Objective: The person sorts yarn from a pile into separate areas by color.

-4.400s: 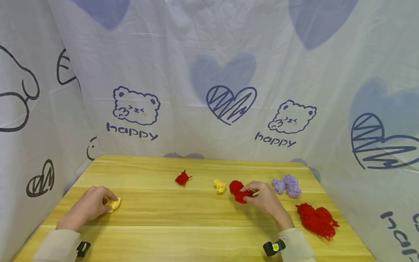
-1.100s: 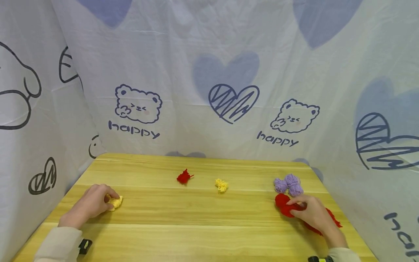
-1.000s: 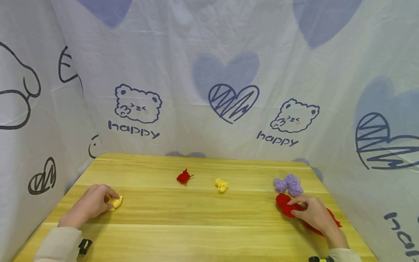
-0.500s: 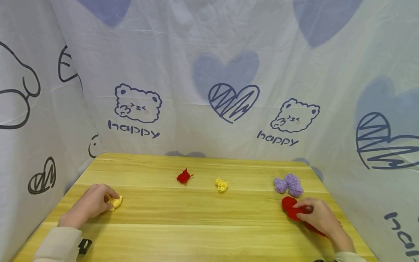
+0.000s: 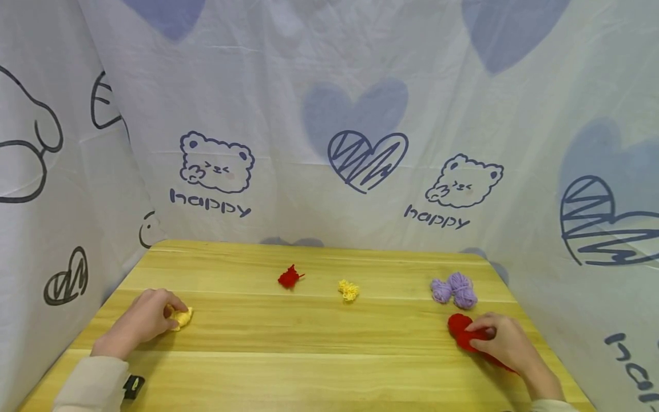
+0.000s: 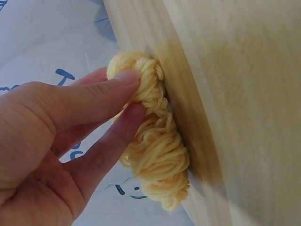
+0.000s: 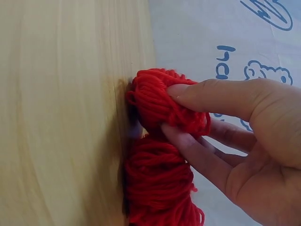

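Observation:
On the left of the table, my left hand (image 5: pixel 141 323) pinches a bundle of yellow yarn (image 6: pixel 157 146) between thumb and fingers. The bundle lies against the wood. At the right, a rounded bundle of red yarn (image 7: pixel 153 92) is gripped by the thumb and fingers of my right hand (image 5: pixel 507 343), down at the tabletop. A looser heap of red yarn (image 7: pixel 160 183) sits right beside it, apparently touching. In the head view my right hand and forearm hide most of that heap.
Purple yarn balls (image 5: pixel 455 290) lie just behind my right hand. Toward the back of the wooden table (image 5: pixel 288 377) are a small red yarn tuft (image 5: pixel 289 278) and a small yellow yarn tuft (image 5: pixel 348 291). A printed white curtain (image 5: pixel 288 200) encloses the back and sides.
My right hand has carried the red yarn bundle from right of the yellow tuft to the heap at the right, most recently shifting slightly right and nearer. The left hand stays put.

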A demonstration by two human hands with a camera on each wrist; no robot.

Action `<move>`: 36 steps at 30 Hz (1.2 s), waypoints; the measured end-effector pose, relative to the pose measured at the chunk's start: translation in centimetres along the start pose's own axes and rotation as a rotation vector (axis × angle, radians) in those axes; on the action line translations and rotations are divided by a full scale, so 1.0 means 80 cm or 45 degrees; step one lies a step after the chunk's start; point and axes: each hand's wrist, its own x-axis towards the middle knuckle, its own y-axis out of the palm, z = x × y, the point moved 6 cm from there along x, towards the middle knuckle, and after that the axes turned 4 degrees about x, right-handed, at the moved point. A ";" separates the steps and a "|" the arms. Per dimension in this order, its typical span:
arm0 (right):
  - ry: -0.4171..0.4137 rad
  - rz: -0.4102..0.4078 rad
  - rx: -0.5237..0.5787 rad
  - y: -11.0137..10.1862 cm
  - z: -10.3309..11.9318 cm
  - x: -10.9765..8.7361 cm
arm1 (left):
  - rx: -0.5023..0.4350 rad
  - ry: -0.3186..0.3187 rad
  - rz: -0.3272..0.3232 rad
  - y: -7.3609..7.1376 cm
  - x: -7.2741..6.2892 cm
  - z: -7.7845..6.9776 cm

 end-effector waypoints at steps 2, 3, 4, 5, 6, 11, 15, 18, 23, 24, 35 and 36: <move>-0.004 0.008 0.004 0.000 0.000 0.000 | -0.001 -0.004 0.001 0.000 0.000 0.000; 0.000 0.013 0.000 0.000 0.000 -0.001 | 0.000 -0.005 0.001 0.000 0.000 0.000; 0.004 0.017 -0.005 0.000 0.000 -0.001 | 0.000 -0.006 0.000 0.000 0.000 0.000; 0.007 0.022 -0.006 0.000 -0.001 -0.001 | 0.001 -0.008 -0.001 0.000 0.000 0.000; 0.009 0.030 -0.006 0.000 -0.001 -0.001 | 0.002 -0.009 -0.001 0.000 0.000 0.000; 0.026 0.072 -0.011 -0.001 -0.001 -0.002 | 0.003 -0.009 -0.003 0.000 0.000 0.000; 0.029 0.110 -0.016 -0.001 -0.002 -0.003 | 0.007 -0.002 -0.012 -0.001 -0.001 -0.001; 0.027 0.130 -0.017 -0.001 -0.004 -0.004 | 0.011 0.002 -0.018 -0.001 -0.001 -0.001; 0.037 0.149 -0.015 -0.002 -0.005 -0.003 | 0.012 0.008 -0.022 -0.001 -0.001 -0.001; 0.043 0.149 -0.016 -0.002 -0.006 -0.003 | 0.011 0.009 -0.022 -0.001 -0.001 -0.001; 0.046 0.157 -0.045 -0.005 -0.008 -0.002 | 0.001 0.008 -0.016 0.000 -0.002 -0.001; 0.041 0.158 -0.048 -0.005 -0.007 -0.002 | 0.001 0.006 -0.016 0.000 -0.001 0.000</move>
